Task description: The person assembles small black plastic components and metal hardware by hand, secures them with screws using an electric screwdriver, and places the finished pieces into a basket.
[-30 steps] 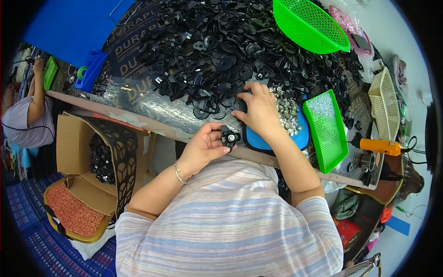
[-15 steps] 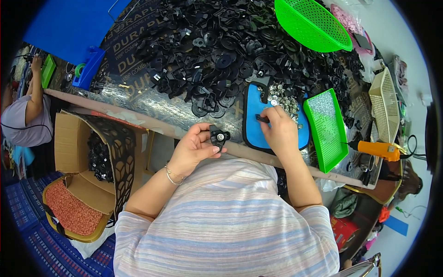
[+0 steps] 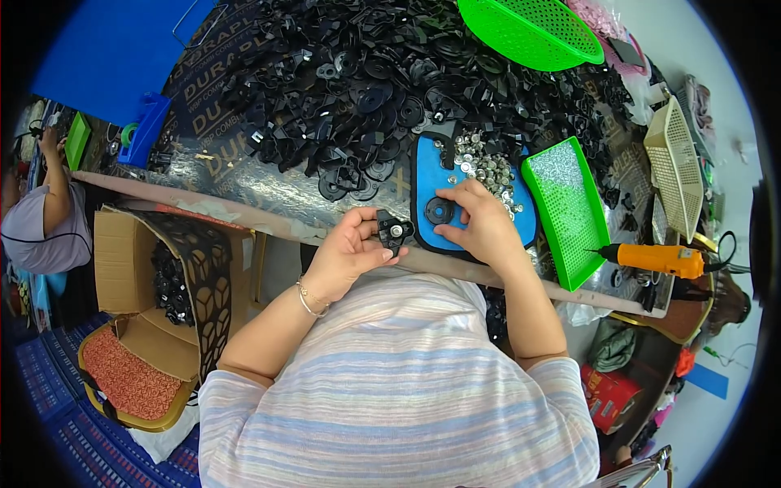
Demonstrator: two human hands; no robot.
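Hold black bracket level, just left of blue mat, clamped in fingers of left hand. Handle black disc, over mat, by rim with parted fingers of right hand; cannot tell whether gripping.

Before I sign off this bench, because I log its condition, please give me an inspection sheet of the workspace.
Surface: table dark, shiny and printed, with a pale front edge.
Job's things: black piece in hand; black disc and small silver parts on blue mat.
Clutter: large heap of black parts; green tray right of the mat; green basket beyond.
Hands: left hand grips the black piece; right hand has fingers at the disc, grip unclear.
Cables: black cord on orange power tool.
Surroundings: open cardboard box at left; co-worker farther left.
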